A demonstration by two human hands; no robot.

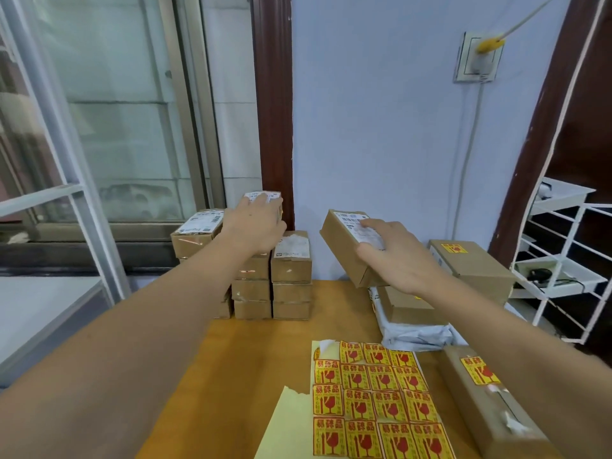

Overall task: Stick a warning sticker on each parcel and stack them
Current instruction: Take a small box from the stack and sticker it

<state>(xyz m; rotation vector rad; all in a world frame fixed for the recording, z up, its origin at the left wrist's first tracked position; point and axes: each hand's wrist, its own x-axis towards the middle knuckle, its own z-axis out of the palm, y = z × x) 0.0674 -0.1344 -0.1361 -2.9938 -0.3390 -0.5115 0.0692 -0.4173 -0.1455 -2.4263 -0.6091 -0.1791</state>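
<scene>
My right hand (395, 256) grips a brown cardboard parcel (344, 246) with a white shipping label, held tilted in the air above the table's far right. My left hand (255, 223) lies on the top parcel (265, 196) of a tall stack (251, 293) of brown parcels at the back of the table; whether its fingers curl round that parcel I cannot tell. A sheet of yellow and red warning stickers (374, 399) lies on the wooden table (231, 376) in front of me. A long parcel (486, 399) bearing a warning sticker lies at the near right.
More stickered parcels (470, 263) are piled at the back right, over a grey mailer bag (414, 336). Stacks of brown parcels (291, 276) stand beside the tall stack. A white wire rack (563, 260) stands right of the table. A window (116, 111) is at the left.
</scene>
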